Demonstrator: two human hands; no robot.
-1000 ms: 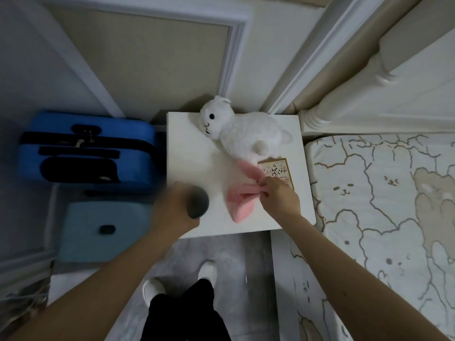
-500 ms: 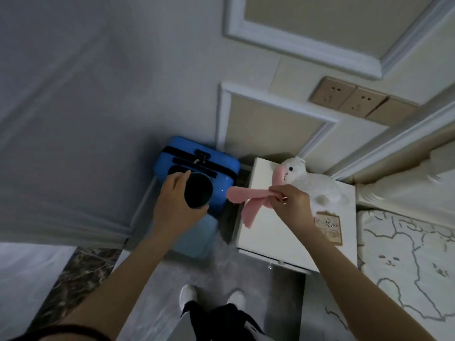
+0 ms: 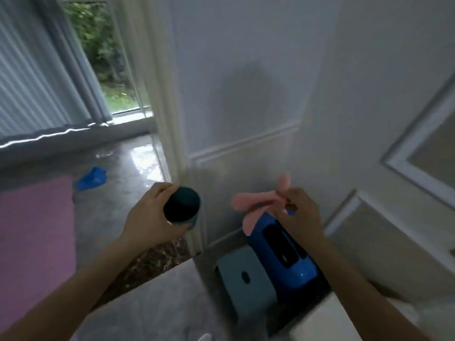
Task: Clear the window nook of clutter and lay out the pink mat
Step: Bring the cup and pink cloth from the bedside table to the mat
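Left hand (image 3: pixel 147 217) gripping dark cup (image 3: pixel 182 207), right hand (image 3: pixel 298 212) pinching blurred, perhaps cloth, pink item (image 3: pixel 253 205), pink mat (image 3: pixel 34 237) far left

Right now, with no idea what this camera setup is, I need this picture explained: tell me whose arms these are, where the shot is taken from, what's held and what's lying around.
There is no machine here. A person wears a wide-angle camera on the head, looking forward and down, so the two bare arms are the wearer's own.

The left hand grips a dark cylindrical cup. The right hand pinches a floppy pink cloth item; blur hides what it is exactly.

On the shiny floor at left lies the pink mat, with a crumpled blue item beyond it, near the window. Below the right hand, against the wall, stand a blue suitcase and a pale blue-grey stool.
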